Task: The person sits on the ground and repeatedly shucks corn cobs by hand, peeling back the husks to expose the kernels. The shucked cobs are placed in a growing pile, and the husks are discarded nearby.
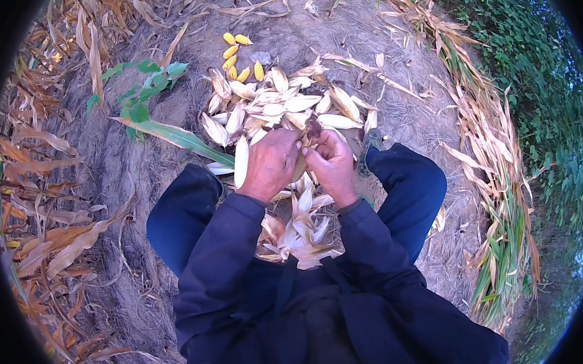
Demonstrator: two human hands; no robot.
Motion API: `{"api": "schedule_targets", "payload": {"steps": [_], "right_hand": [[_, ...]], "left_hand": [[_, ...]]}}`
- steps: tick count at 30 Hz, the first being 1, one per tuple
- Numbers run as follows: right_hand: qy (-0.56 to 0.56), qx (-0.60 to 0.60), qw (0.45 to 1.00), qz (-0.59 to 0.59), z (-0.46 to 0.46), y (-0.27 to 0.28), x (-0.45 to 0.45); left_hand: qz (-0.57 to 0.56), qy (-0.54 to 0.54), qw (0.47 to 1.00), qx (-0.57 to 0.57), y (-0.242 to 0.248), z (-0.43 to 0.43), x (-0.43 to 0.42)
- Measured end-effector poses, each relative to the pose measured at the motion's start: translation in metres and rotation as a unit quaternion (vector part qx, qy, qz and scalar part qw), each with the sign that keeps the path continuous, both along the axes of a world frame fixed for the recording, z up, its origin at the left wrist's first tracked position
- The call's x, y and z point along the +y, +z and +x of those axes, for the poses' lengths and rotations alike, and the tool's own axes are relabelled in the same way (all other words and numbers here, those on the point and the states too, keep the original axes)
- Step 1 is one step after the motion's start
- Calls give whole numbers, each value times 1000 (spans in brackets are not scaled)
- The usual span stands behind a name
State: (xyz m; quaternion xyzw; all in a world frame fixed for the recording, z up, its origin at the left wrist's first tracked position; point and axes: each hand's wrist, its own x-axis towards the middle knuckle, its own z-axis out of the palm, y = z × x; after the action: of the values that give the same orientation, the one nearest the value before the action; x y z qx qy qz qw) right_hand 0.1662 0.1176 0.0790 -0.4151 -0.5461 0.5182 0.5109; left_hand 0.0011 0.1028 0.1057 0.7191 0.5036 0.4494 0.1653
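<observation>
Between my legs, my left hand (272,159) and my right hand (331,164) meet over an ear of corn in its husk (299,167), whose dark silk tip points away from me. The fingers of both hands pinch the husk near that tip; part of the ear is hidden by them. Just beyond my hands lies a pile of unhusked corn ears (272,101). Past the pile, several bare yellow corn cobs (230,51) rest on the soil. Below my hands, loose pale husks (304,231) are heaped close to my lap.
A long green corn leaf (180,138) lies left of the pile, near a leafy green plant (148,88). Dry corn stalks (66,233) line the left side. A row of cut stalks (484,172) curves along the right, beside green foliage (527,61). A grey stone-like lump (261,58) sits by the cobs.
</observation>
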Motion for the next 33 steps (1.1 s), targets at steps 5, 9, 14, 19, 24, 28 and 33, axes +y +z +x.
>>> {"api": "schedule_targets", "payload": {"steps": [5,9,14,19,24,28,33], "right_hand": [[2,20,1000,-21,0,4,-1],[-31,-24,999,6,-1,-3,2],[2,-25,999,20,-2,-8,17],[72,38,997,-14,-5,9,12],[214,-56,975,-7,-3,26,-41],[269,-179,941,103,9,42,-60],[327,-195,911,159,33,53,-76]], "left_hand": [[42,18,998,44,4,4,-2],[58,29,996,67,0,6,-3],[84,53,993,67,-11,8,-1],[73,100,992,34,-14,5,4],[-100,244,941,-212,-22,-35,35],[-132,257,939,-187,-30,-50,42],[-111,262,933,-222,-32,-48,46]]}}
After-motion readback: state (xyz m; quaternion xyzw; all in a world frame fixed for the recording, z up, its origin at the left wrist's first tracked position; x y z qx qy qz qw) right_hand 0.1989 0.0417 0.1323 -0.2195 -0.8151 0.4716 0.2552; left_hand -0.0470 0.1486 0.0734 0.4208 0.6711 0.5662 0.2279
